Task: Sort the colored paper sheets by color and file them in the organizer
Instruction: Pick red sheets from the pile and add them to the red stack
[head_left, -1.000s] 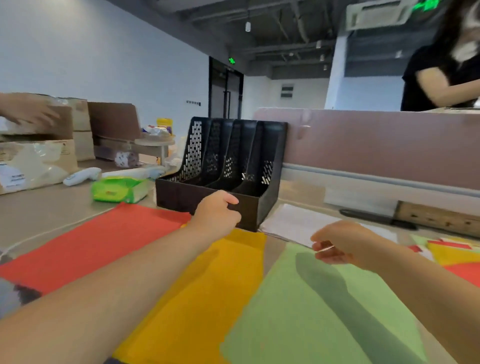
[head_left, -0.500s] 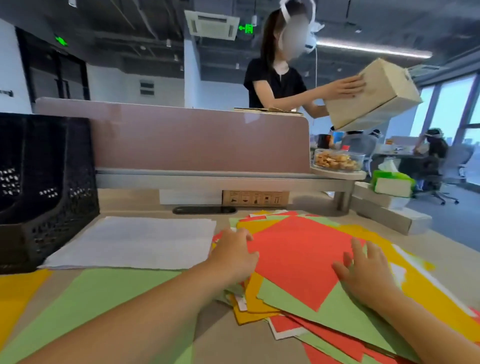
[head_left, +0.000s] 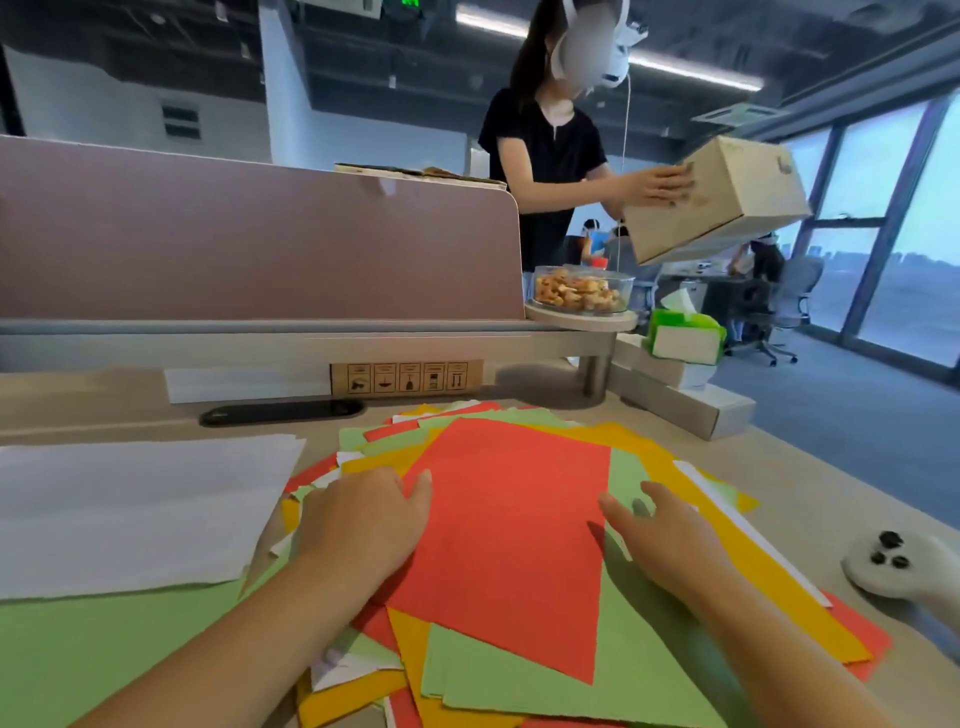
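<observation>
A desk (head_left: 831, 488) bears a loose pile of coloured sheets (head_left: 649, 457) at centre, a red sheet (head_left: 509, 545) on top, with white paper (head_left: 130, 509) to the left. The left hand (head_left: 363, 525) and the right hand (head_left: 670, 540) lie flat on the red sheet's side edges, fingers straight, gripping nothing.

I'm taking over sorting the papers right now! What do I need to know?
The left hand is open, resting on the mixed pile at the red sheet's left edge.
The right hand is open, fingers spread at its right edge.
White sheets and a green sheet lie apart on the left; the organizer is out of view.
Left to do: sort the red, green, yellow and white pile, then file everything.
</observation>
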